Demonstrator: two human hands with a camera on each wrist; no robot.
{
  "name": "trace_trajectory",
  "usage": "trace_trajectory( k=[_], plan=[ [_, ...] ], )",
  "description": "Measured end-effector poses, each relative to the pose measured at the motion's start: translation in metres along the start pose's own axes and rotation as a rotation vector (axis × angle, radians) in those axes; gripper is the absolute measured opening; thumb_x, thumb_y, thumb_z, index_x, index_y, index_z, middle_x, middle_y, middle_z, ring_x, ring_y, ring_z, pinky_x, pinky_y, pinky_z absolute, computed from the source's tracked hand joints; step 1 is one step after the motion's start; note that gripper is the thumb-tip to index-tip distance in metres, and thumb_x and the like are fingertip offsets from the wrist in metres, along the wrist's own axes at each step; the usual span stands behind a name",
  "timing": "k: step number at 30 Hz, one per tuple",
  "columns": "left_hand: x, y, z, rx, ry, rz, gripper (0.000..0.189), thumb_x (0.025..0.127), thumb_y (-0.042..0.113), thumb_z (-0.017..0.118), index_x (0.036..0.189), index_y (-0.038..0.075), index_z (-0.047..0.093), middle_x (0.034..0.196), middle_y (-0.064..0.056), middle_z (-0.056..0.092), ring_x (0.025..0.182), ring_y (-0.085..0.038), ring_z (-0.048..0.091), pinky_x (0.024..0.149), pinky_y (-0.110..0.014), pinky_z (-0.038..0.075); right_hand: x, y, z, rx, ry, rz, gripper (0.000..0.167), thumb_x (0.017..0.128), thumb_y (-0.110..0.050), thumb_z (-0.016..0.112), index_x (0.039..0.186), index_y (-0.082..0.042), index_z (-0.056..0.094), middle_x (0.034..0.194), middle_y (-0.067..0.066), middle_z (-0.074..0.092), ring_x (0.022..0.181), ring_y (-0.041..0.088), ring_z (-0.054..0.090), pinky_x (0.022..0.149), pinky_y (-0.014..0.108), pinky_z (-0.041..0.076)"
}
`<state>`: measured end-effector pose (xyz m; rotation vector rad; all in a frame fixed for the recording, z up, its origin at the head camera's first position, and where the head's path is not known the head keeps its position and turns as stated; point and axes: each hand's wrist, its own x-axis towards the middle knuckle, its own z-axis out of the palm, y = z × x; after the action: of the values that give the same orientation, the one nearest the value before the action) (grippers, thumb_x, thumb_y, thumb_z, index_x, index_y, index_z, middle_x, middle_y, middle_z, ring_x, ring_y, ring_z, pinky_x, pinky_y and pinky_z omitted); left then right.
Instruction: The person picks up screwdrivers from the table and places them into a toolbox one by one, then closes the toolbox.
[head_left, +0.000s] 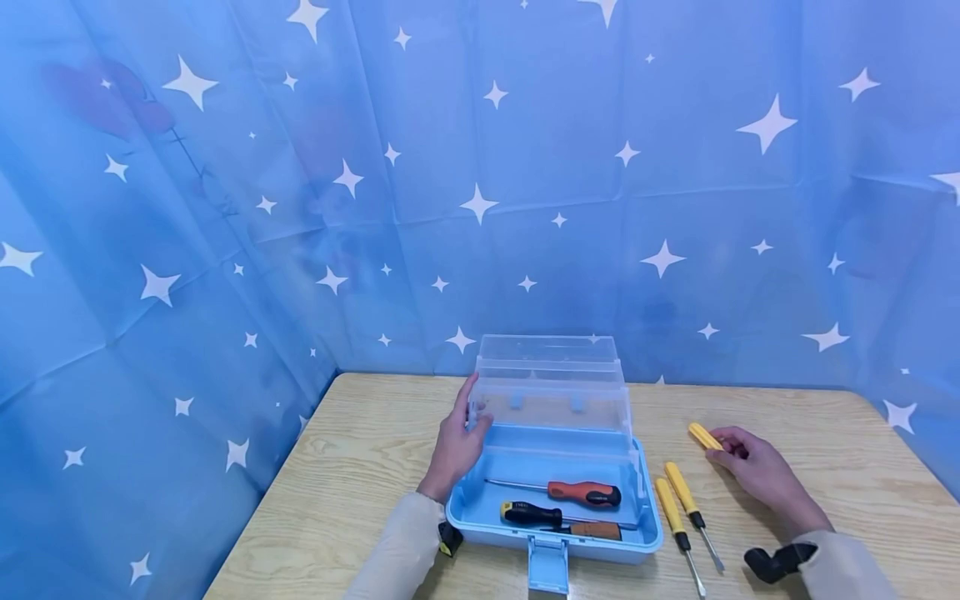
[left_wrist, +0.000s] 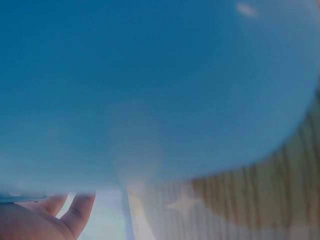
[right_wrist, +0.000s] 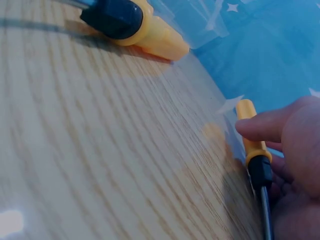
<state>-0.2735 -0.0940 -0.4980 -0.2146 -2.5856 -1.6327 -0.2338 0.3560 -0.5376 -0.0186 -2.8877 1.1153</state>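
Observation:
My right hand [head_left: 757, 471] pinches the yellow handle of a screwdriver [right_wrist: 258, 167] between thumb and fingers, at the right of the table. In the right wrist view its black collar and metal shaft point down past the palm. My left hand [head_left: 456, 446] grips the left edge of the clear raised lid [head_left: 551, 404] of a light blue toolbox [head_left: 555, 546], thumb in front. Inside the box lie a red-and-black screwdriver [head_left: 583, 493], a black-handled screwdriver [head_left: 531, 513] and a tool with a brown handle [head_left: 596, 530]. The box wall fills most of the left wrist view.
Two more yellow-handled screwdrivers [head_left: 670, 504] [head_left: 681, 487] lie side by side on the wooden table [head_left: 360, 467], right of the box. The box's front latch [head_left: 548, 567] hangs down. A blue curtain with white stars [head_left: 555, 125] stands behind the table.

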Motion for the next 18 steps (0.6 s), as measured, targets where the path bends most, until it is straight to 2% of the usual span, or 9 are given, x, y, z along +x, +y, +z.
trace_trajectory(
  k=[13, 18],
  plan=[
    [-0.0003, -0.0020, -0.0007, -0.015, -0.004, 0.010, 0.064, 0.103, 0.027, 0.051, 0.154, 0.051, 0.019, 0.153, -0.002, 0.045, 0.137, -0.031, 0.047, 0.107, -0.059, 0.041, -0.0028, -0.0024, -0.0024, 0.045, -0.017, 0.001, 0.047, 0.102, -0.032, 0.055, 0.132, 0.004, 0.053, 0.095, 0.008, 0.055, 0.076, 0.012, 0.047, 0.061, 0.026, 0.037],
    [0.0001, -0.0023, 0.0002, -0.019, 0.004, 0.018, 0.064, 0.103, 0.027, 0.051, 0.154, 0.049, 0.019, 0.150, -0.005, 0.049, 0.135, -0.033, 0.048, 0.107, -0.060, 0.041, -0.0021, -0.0011, -0.0038, 0.054, -0.028, 0.001, 0.052, 0.103, -0.037, 0.050, 0.134, 0.005, 0.051, 0.097, 0.009, 0.056, 0.077, 0.013, 0.048, 0.061, 0.026, 0.039]
  ],
)
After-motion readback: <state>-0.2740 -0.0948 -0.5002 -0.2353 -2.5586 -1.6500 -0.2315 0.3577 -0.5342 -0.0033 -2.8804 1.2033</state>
